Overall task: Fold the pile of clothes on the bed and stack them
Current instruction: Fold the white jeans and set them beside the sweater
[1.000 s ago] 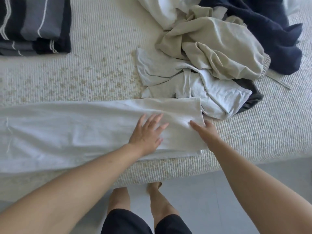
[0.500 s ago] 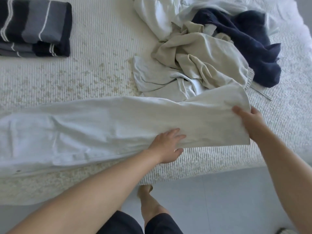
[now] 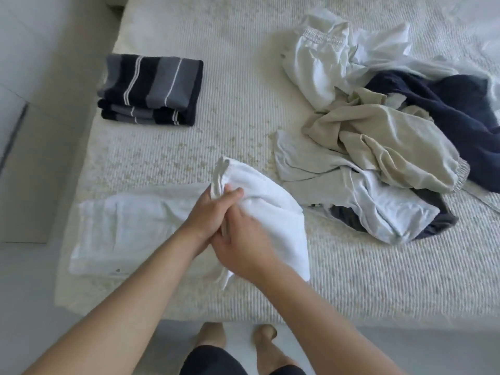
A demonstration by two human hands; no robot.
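White garment (image 3: 140, 228) lies near the bed (image 3: 351, 280) edge, long axis left–right, its right end lifted and folded leftward — left hand (image 3: 208, 215) and right hand (image 3: 243, 239) both pinch it.

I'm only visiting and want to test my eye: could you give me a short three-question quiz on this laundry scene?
1. True or false: both hands, the left hand and the right hand, grip the white garment.
2. Which item already lies folded on the bed? A) navy garment B) striped garment C) beige garment
3. Fill in: the unfolded pile lies to the person's ____.

Key: 1 true; 2 B; 3 right.
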